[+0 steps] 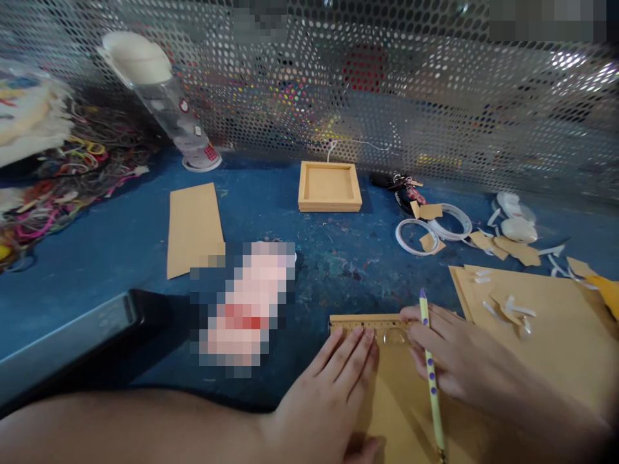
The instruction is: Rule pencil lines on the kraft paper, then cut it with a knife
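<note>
Ruler [385, 327] sits across the brown card [396, 393] near its far edge, on the blue surface [271, 206] | left hand [331, 383] presses flat, clasping nothing | right hand [452, 353] clamps its grip on a dotted pen [431, 374] | placement looks done, no drawn line visible yet

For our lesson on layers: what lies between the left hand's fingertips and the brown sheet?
The head view shows the ruler between the left hand's fingertips and the brown sheet.
</note>
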### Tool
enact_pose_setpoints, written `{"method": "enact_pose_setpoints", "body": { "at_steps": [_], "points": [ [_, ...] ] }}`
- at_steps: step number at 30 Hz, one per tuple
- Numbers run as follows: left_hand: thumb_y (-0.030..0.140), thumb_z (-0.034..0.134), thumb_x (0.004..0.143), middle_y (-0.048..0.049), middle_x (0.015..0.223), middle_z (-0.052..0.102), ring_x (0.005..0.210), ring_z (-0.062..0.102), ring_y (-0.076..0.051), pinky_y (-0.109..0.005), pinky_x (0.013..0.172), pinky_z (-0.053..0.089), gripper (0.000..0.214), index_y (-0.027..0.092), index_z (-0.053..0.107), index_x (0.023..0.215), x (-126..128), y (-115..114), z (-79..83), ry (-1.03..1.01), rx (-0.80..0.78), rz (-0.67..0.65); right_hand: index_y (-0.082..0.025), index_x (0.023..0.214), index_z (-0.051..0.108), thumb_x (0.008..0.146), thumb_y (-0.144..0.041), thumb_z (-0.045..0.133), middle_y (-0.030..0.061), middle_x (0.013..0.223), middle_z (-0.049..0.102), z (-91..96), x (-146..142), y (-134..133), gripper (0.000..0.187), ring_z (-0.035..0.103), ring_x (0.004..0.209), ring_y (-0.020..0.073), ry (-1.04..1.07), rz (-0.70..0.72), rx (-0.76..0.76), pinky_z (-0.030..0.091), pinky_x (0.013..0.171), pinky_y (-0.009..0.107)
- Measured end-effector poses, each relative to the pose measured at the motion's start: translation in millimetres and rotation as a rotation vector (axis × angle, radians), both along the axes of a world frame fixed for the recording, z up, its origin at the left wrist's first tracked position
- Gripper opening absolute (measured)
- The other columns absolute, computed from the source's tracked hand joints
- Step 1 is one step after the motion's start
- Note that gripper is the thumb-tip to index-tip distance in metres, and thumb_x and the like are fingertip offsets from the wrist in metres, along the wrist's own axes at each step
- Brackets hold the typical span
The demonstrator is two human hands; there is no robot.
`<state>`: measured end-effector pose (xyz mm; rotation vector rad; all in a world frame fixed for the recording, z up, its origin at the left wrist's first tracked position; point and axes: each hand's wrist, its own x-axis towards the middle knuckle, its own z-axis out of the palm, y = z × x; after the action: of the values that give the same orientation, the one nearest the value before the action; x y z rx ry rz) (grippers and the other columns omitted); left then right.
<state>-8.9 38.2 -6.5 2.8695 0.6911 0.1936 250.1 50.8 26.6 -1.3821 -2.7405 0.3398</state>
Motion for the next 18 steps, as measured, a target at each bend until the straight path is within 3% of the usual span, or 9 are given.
{"method": "enact_pose_setpoints", "body": {
  "at_steps": [3, 5, 7, 10, 12, 14, 16, 18],
  "points": [
    [0.06, 0.028, 0.097, -0.022, 0.152, 0.031, 0.143, 0.022, -0.032, -0.041, 0.118, 0.006, 0.079, -0.002, 0.033, 0.145, 1, 1, 1.3, -0.011, 0.005, 0.0, -0.021, 0.092, 0.058, 0.075, -0.01, 0.055, 0.0124, 0.115, 0.065, 11.5, 1, 0, 0.02, 0.059, 0.113, 0.0305, 0.083, -0.034, -0.033, 0.052, 0.093, 0.047],
    [0.059, 0.029, 0.096, -0.0222, 0.151, 0.031, 0.143, 0.022, -0.033, -0.042, 0.118, 0.006, 0.079, -0.003, 0.033, 0.145, 1, 1, 2.3, -0.011, -0.002, -0.005, -0.021, 0.092, 0.057, 0.081, -0.02, 0.06, 0.012, 0.116, 0.065, 21.7, 0, 1, 0.012, 0.059, 0.113, 0.0292, 0.2, -0.076, -0.047, 0.052, 0.091, 0.044],
    [0.06, 0.029, 0.096, -0.0216, 0.152, 0.031, 0.144, 0.021, -0.033, -0.042, 0.118, 0.006, 0.079, -0.002, 0.032, 0.146, 1, 1, 3.0, -0.001, -0.018, -0.011, -0.022, 0.087, 0.056, 0.087, -0.029, 0.059, 0.0099, 0.104, 0.067, 31.8, -6, 4, 0.008, 0.063, 0.101, 0.0257, 0.352, -0.121, -0.135, 0.054, 0.082, 0.039],
    [0.059, 0.03, 0.096, -0.0213, 0.152, 0.03, 0.144, 0.019, -0.033, -0.042, 0.118, 0.005, 0.079, -0.002, 0.032, 0.146, 1, 0, 3.2, 0.002, -0.024, -0.013, -0.021, 0.082, 0.057, 0.098, -0.037, 0.04, 0.0056, 0.082, 0.067, 40.3, -24, 12, 0.028, 0.064, 0.078, 0.0195, 0.615, -0.229, -0.375, 0.053, 0.071, 0.032],
    [0.059, 0.029, 0.096, -0.0218, 0.153, 0.029, 0.144, 0.018, -0.033, -0.043, 0.118, 0.003, 0.079, -0.003, 0.029, 0.146, 0, -1, 2.4, -0.002, -0.013, -0.006, -0.021, 0.091, 0.058, 0.101, -0.037, 0.032, 0.0037, 0.079, 0.068, 38.3, -41, 21, 0.032, 0.063, 0.072, 0.0163, 0.827, -0.371, -0.516, 0.052, 0.066, 0.029],
    [0.059, 0.028, 0.096, -0.0223, 0.153, 0.028, 0.145, 0.016, -0.033, -0.043, 0.118, 0.001, 0.081, -0.003, 0.026, 0.148, 0, -2, 1.0, -0.004, 0.005, -0.005, -0.02, 0.096, 0.057, 0.1, -0.033, 0.035, 0.0022, 0.076, 0.068, 30.3, -58, 31, 0.026, 0.063, 0.07, 0.0151, 0.977, -0.408, -0.64, 0.051, 0.066, 0.028],
    [0.06, 0.028, 0.096, -0.0228, 0.153, 0.027, 0.145, 0.014, -0.034, -0.043, 0.117, -0.002, 0.083, -0.003, 0.023, 0.148, 0, -2, -0.6, -0.001, 0.026, -0.004, -0.018, 0.087, 0.059, 0.095, -0.033, 0.045, 0.0022, 0.075, 0.067, 18.6, -73, 42, 0.022, 0.061, 0.067, 0.0139, 1.018, -0.406, -0.694, 0.049, 0.062, 0.026],
    [0.06, 0.028, 0.096, -0.0233, 0.153, 0.027, 0.145, 0.013, -0.034, -0.043, 0.117, -0.004, 0.083, -0.004, 0.023, 0.148, 0, -2, -1.5, 0.007, 0.039, 0.001, -0.018, 0.07, 0.055, 0.093, -0.039, 0.049, -0.0022, 0.056, 0.056, 6.3, -84, 50, 0.032, 0.05, 0.05, 0.0101, 1.008, -0.434, -0.688, 0.042, 0.049, 0.022]
  ]
}}
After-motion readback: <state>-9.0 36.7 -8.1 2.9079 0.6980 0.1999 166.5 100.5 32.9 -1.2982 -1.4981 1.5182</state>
